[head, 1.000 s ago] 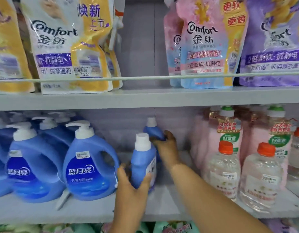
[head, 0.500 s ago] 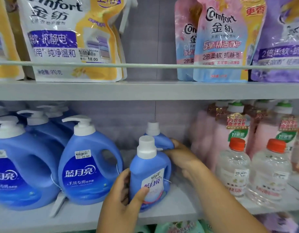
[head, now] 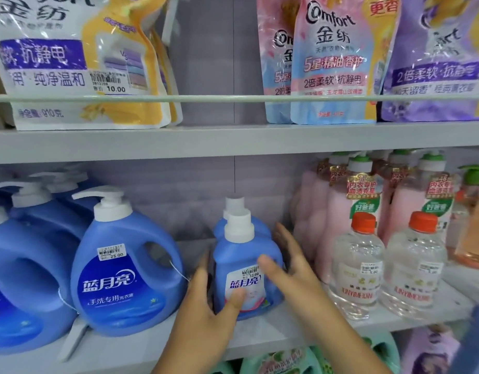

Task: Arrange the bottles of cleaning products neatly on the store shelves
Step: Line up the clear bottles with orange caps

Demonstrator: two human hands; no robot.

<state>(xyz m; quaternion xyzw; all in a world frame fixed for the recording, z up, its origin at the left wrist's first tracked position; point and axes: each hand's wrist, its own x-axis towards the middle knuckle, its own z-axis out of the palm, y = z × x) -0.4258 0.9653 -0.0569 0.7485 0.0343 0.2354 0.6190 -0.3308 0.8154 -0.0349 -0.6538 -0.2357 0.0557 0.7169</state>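
Running across the whole view, the grey metal lower shelf (head: 260, 338) carries the bottles, and the grey upper shelf (head: 233, 139) above it holds soft plastic refill pouches: a white-and-yellow pouch (head: 79, 60) up and left of the fingers, a pink-and-blue pouch (head: 332, 63) and a purple pouch (head: 438, 58) up and right of them. Left of the fingers stands a large blue plastic detergent jug with a white pump top (head: 125, 265), its label facing out, with more jugs of the same kind (head: 25, 265) further left and behind it. Right of the fingers stand tall pink bottles with green-and-white caps (head: 365, 201), and in front of those two clear bottles with orange caps (head: 359, 268).

Between the two hands stands the small blue plastic bottle with a white screw cap (head: 241, 268), upright near the shelf's front edge with its label facing forward. A second small blue bottle (head: 234, 209) stands directly behind it, mostly hidden.

The left hand (head: 206, 319) grips the front bottle low on its left side, the thumb pressed on the label and the fingers (head: 203, 268) curled round behind. The right hand (head: 292, 265) lies spread on the bottle's right side, fingers straight and apart, the thumb blurred across the label's top edge.
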